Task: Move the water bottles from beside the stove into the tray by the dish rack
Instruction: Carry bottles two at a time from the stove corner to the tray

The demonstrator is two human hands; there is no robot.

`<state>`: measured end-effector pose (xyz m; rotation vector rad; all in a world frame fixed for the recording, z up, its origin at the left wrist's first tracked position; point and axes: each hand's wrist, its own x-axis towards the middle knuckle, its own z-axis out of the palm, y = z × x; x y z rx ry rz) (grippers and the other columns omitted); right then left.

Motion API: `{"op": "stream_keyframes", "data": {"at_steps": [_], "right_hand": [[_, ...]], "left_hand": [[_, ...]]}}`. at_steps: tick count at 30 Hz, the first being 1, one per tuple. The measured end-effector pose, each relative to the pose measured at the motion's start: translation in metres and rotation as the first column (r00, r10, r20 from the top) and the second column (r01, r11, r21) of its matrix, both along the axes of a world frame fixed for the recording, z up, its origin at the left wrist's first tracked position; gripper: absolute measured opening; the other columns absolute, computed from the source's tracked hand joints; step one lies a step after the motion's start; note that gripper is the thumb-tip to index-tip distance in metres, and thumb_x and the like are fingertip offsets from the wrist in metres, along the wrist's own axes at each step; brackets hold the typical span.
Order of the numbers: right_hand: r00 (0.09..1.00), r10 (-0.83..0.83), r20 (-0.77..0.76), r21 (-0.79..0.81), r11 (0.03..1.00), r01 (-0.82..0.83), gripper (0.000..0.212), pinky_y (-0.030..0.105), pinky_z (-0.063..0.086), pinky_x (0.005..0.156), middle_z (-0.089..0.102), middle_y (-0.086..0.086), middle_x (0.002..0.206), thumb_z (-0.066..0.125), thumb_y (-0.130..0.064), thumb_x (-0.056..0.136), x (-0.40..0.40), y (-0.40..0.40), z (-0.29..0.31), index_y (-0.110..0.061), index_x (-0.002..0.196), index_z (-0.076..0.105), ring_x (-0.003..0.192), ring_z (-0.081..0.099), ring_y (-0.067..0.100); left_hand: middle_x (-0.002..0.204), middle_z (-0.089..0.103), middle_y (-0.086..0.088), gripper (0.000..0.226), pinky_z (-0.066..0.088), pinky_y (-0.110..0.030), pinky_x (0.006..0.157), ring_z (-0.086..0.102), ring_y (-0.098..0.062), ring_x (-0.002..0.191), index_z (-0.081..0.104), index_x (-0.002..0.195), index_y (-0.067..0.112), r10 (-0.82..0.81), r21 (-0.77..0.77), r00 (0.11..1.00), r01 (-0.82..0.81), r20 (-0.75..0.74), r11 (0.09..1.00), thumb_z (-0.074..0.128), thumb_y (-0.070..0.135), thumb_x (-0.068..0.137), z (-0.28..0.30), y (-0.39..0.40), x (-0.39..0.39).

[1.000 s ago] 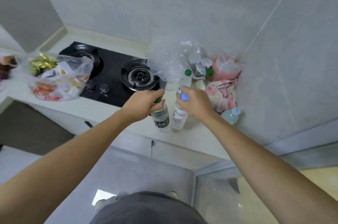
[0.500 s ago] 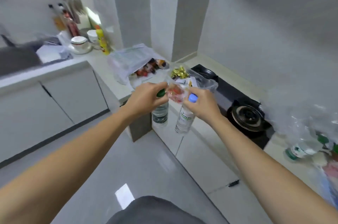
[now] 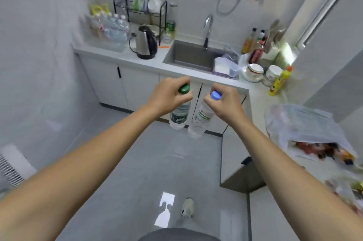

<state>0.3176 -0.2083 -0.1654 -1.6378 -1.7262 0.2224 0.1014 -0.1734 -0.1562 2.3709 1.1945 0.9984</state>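
Green-capped water bottle [image 3: 179, 115] hangs below left hand [image 3: 167, 96], gripped at the neck; long axis near vertical, cap up. Blue-capped water bottle [image 3: 202, 119] hangs below right hand [image 3: 225, 103], gripped likewise; base tilted toward the left. Both over the floor [image 3: 137, 162], well short of the tray [image 3: 107, 43] on the desk [image 3: 149, 63].

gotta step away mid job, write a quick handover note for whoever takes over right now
Left hand: shut on the green-capped bottle, held by its neck.
Right hand: shut on the blue-capped bottle, same grip.
Both bottles hang in mid-air over the floor, facing the sink counter.
Done: both lifted and carried off.
Left: set them in the tray left of the dish rack, where other bottles already stand.
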Motion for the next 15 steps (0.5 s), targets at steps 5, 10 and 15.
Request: {"op": "stream_keyframes", "data": {"at_steps": [5, 10, 15], "right_hand": [[0.981, 0.195, -0.005, -0.009, 0.981, -0.195, 0.023, 0.032, 0.035, 0.054, 0.048, 0.005, 0.059, 0.064, -0.024, 0.075, -0.056, 0.114, -0.011, -0.012, 0.064, 0.048, 0.059, 0.037, 0.016], [0.942, 0.333, -0.030, -0.015, 0.943, -0.334, 0.028, 0.033, 0.031, 0.053, 0.039, 0.002, 0.056, 0.063, -0.021, 0.074, -0.095, 0.242, -0.026, -0.017, 0.061, 0.039, 0.058, 0.029, 0.016], [0.901, 0.435, -0.010, -0.062, 0.899, -0.434, 0.024, 0.042, 0.048, 0.056, 0.050, 0.011, 0.061, 0.065, -0.025, 0.077, -0.129, 0.367, -0.018, -0.010, 0.067, 0.049, 0.059, 0.040, 0.021]], "left_hand": [[0.061, 0.051, 0.002, 0.019, 0.045, -0.044, 0.057, 0.048, -0.022, 0.060, 0.052, 0.078, 0.019, 0.204, -0.066, 0.979, -0.203, 0.015, 0.977, 0.064, 0.032, 0.084, -0.017, 0.080, -0.068], [0.063, 0.052, 0.003, 0.019, 0.049, -0.047, 0.063, 0.050, -0.021, 0.062, 0.051, 0.078, 0.023, 0.330, -0.121, 0.944, -0.329, -0.010, 0.937, 0.063, 0.036, 0.084, -0.028, 0.177, -0.114], [0.063, 0.054, 0.002, 0.016, 0.045, -0.040, 0.061, 0.048, -0.019, 0.060, 0.056, 0.082, 0.019, 0.435, -0.138, 0.901, -0.432, -0.011, 0.891, 0.067, 0.028, 0.089, -0.018, 0.266, -0.149]]}}
